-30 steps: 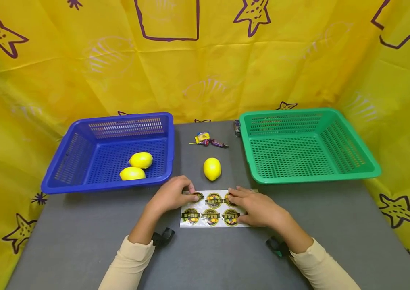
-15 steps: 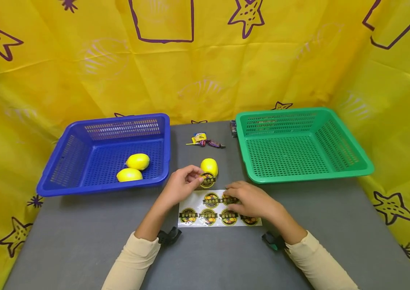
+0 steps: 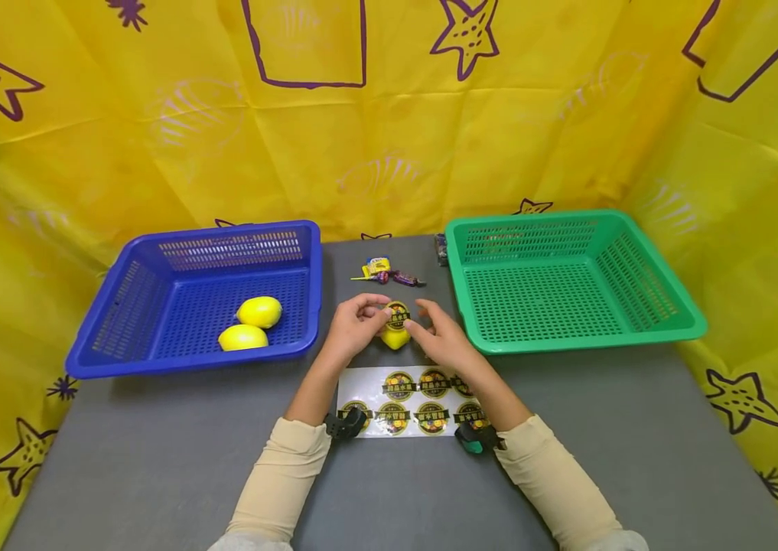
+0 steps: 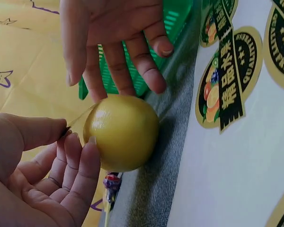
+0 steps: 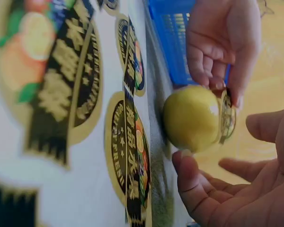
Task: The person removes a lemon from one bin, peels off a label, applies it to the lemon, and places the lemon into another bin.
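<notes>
Yellow lemon (image 3: 395, 337) | between left hand (image 3: 354, 327), right hand (image 3: 445, 341) | sticker (image 3: 398, 314) pinched left

This looks like a staged recording booth rather than a lived-in room. A grey worktop (image 3: 154, 459) is closed in on three sides by a creased yellow cloth (image 3: 430, 153) printed with purple stars and outlines, hung as a backdrop. Left of the worktop's middle stands a blue basket (image 3: 120, 306) with two lemons (image 3: 251, 324); right of the middle stands a green basket (image 3: 664, 329). Between them, towards the backdrop, lie a few wrapped sweets (image 3: 383, 271). A sticker sheet (image 3: 408, 401) lies nearer the person.
</notes>
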Demonstrator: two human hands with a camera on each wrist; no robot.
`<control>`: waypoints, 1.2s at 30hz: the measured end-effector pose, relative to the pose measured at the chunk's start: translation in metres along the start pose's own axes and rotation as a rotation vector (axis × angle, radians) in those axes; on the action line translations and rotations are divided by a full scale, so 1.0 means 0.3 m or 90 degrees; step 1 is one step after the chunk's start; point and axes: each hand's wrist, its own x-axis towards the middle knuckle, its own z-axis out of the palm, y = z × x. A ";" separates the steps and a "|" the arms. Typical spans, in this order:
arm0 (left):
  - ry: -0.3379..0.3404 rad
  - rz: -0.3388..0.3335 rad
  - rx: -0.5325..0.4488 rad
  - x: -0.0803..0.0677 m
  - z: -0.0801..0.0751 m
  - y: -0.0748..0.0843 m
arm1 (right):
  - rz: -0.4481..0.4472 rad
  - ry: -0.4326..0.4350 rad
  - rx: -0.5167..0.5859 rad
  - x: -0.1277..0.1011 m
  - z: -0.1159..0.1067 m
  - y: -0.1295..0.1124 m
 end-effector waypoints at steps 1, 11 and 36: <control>0.000 -0.003 0.000 0.002 0.000 -0.004 | 0.007 0.002 0.010 0.009 0.002 0.001; -0.009 -0.015 0.020 0.010 -0.001 -0.026 | 0.089 -0.022 0.153 0.061 0.029 -0.010; -0.061 -0.003 0.023 0.015 -0.009 -0.059 | 0.047 0.020 0.146 0.075 0.063 0.015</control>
